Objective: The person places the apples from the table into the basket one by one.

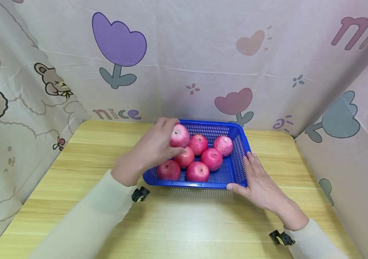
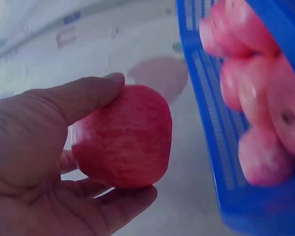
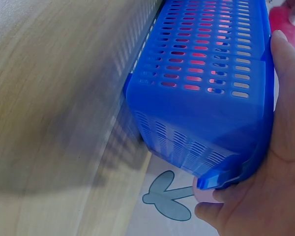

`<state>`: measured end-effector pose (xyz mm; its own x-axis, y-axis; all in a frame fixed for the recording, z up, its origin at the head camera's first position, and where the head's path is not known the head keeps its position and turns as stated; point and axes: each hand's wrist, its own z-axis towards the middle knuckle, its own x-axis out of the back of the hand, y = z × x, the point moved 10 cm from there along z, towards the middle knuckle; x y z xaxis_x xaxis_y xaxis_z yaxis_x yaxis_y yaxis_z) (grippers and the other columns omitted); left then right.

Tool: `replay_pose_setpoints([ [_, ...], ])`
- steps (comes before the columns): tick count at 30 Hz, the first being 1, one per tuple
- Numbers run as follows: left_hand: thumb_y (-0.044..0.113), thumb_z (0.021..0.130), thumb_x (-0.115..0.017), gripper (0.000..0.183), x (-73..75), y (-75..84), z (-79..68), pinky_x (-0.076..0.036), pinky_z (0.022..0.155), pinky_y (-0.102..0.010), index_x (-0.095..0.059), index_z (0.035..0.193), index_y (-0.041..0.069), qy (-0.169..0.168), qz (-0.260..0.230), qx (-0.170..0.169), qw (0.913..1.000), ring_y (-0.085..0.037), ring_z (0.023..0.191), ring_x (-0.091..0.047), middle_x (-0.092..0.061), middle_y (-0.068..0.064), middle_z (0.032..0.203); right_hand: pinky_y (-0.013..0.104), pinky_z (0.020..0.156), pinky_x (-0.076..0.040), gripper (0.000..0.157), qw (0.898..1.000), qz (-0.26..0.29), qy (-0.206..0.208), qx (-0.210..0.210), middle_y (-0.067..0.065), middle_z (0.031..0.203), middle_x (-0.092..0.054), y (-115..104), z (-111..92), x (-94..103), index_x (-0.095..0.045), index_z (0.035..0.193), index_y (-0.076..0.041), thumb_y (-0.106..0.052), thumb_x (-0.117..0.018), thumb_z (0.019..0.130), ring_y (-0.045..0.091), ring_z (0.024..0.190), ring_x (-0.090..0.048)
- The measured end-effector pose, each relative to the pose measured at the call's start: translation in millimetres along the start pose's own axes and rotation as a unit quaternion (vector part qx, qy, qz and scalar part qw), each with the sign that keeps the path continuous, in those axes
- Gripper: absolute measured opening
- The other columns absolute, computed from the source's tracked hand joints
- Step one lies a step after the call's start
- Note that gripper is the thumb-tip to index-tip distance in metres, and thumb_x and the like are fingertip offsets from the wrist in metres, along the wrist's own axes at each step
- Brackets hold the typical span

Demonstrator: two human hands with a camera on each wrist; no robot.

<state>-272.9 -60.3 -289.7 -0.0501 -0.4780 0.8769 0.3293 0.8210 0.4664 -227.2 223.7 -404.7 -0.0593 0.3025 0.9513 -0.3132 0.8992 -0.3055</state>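
Observation:
My left hand [image 1: 158,144] holds a red apple [image 1: 180,135] between thumb and fingers, near the back left of a blue plastic basket [image 1: 240,144]. In the left wrist view this apple [image 2: 125,137] is raised and apart from the other apples. Several more red apples [image 1: 211,159] sit inside the basket, spread over its left and middle. My right hand [image 1: 261,187] rests against the basket's front right corner. Its fingers lie fairly straight along the right rim, and its thumb touches the front edge. The right wrist view shows the slotted basket wall [image 3: 201,64] beside that hand.
The basket stands on a light wooden table [image 1: 184,223] near its back edge. Behind it hangs a printed cloth [image 1: 177,43] with tulips and lettering, and similar cloth covers both sides. A small black device [image 1: 140,194] is strapped at each wrist.

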Motion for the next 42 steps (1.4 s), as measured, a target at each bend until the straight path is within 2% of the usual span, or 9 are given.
replay_pose_setpoints([
  [7, 0.040, 0.090, -0.085, 0.084, -34.7, 52.1, 17.5, -0.049, 0.116, -0.050, -0.043, 0.158, 0.013, -0.056, 0.035, -0.059, 0.9961, -0.031, 0.139, -0.052, -0.049, -0.014, 0.151, 0.070, 0.124, -0.023, 0.118, 1.000, -0.004, -0.009, -0.003, 0.031, 0.174, -0.005, 0, 0, 0.1, -0.012, 0.165, 0.009, -0.073, -0.061, 0.095, 0.050, 0.161, -0.006],
  [15, 0.045, 0.091, -0.082, 0.090, -78.9, 81.3, 31.4, -0.038, 0.125, -0.049, -0.038, 0.162, 0.013, -0.108, 0.079, -0.098, 0.9861, -0.030, 0.151, -0.044, -0.046, -0.010, 0.162, 0.069, 0.125, -0.023, 0.118, 1.000, -0.006, -0.016, -0.004, 0.029, 0.174, -0.004, 0, 2, -1.3, -0.012, 0.165, 0.009, -0.074, -0.059, 0.095, 0.049, 0.162, -0.006],
  [21, 0.043, 0.092, -0.082, 0.094, -110.6, 91.0, 35.5, -0.034, 0.127, -0.046, -0.032, 0.163, 0.007, -0.135, 0.093, -0.116, 0.9796, -0.029, 0.152, -0.044, -0.046, -0.012, 0.163, 0.069, 0.125, -0.022, 0.119, 1.000, -0.003, -0.020, -0.007, 0.029, 0.175, -0.003, 0, 1, -2.1, -0.011, 0.165, 0.008, -0.075, -0.058, 0.095, 0.049, 0.162, -0.004],
  [28, 0.044, 0.092, -0.081, 0.088, -134.7, 94.5, 37.2, -0.053, 0.112, -0.045, -0.036, 0.162, 0.015, -0.160, 0.108, -0.121, 0.9736, -0.027, 0.141, -0.056, -0.045, -0.013, 0.160, 0.070, 0.124, -0.022, 0.118, 1.000, 0.001, -0.018, -0.007, 0.029, 0.175, -0.003, 1, 1, -1.3, -0.010, 0.165, 0.009, -0.073, -0.059, 0.095, 0.049, 0.162, -0.004],
  [30, 0.044, 0.093, -0.080, 0.087, -140.5, 96.6, 37.3, -0.056, 0.108, -0.046, -0.037, 0.162, 0.017, -0.167, 0.107, -0.129, 0.9716, -0.027, 0.138, -0.059, -0.044, -0.013, 0.159, 0.070, 0.124, -0.022, 0.118, 1.000, 0.001, -0.018, -0.007, 0.029, 0.175, -0.003, 1, 1, -1.1, -0.011, 0.165, 0.009, -0.073, -0.060, 0.095, 0.049, 0.162, -0.004],
  [33, 0.044, 0.094, -0.079, 0.083, -148.1, 101.1, 37.3, -0.053, 0.112, -0.044, -0.039, 0.162, 0.018, -0.173, 0.112, -0.151, 0.9668, -0.026, 0.139, -0.058, -0.045, -0.012, 0.158, 0.070, 0.124, -0.023, 0.118, 1.000, 0.000, -0.017, -0.005, 0.029, 0.174, -0.003, 1, 1, -0.9, -0.011, 0.165, 0.009, -0.073, -0.060, 0.095, 0.049, 0.162, -0.004],
  [37, 0.043, 0.095, -0.077, 0.079, -156.5, 106.5, 37.7, -0.040, 0.124, -0.042, -0.042, 0.161, 0.017, -0.172, 0.134, -0.181, 0.9591, -0.025, 0.147, -0.049, -0.047, -0.008, 0.160, 0.070, 0.124, -0.023, 0.119, 1.000, -0.001, -0.016, -0.005, 0.030, 0.174, -0.003, 2, 1, -1.1, -0.011, 0.165, 0.009, -0.074, -0.059, 0.095, 0.049, 0.162, -0.004],
  [40, 0.041, 0.096, -0.076, 0.078, -163.8, 108.1, 37.9, -0.033, 0.128, -0.042, -0.042, 0.162, 0.017, -0.175, 0.148, -0.192, 0.9542, -0.023, 0.153, -0.042, -0.046, -0.007, 0.164, 0.070, 0.124, -0.023, 0.119, 1.000, 0.001, -0.014, -0.005, 0.030, 0.174, -0.003, 2, 1, -0.9, -0.011, 0.165, 0.009, -0.073, -0.060, 0.095, 0.049, 0.162, -0.004],
  [42, 0.040, 0.096, -0.076, 0.077, -168.3, 108.7, 38.0, -0.032, 0.129, -0.043, -0.042, 0.162, 0.018, -0.180, 0.155, -0.194, 0.9518, -0.022, 0.154, -0.041, -0.046, -0.006, 0.164, 0.071, 0.124, -0.023, 0.118, 1.000, 0.002, -0.013, -0.004, 0.030, 0.174, -0.003, 2, 1, -0.8, -0.011, 0.165, 0.009, -0.073, -0.060, 0.095, 0.050, 0.162, -0.005],
])
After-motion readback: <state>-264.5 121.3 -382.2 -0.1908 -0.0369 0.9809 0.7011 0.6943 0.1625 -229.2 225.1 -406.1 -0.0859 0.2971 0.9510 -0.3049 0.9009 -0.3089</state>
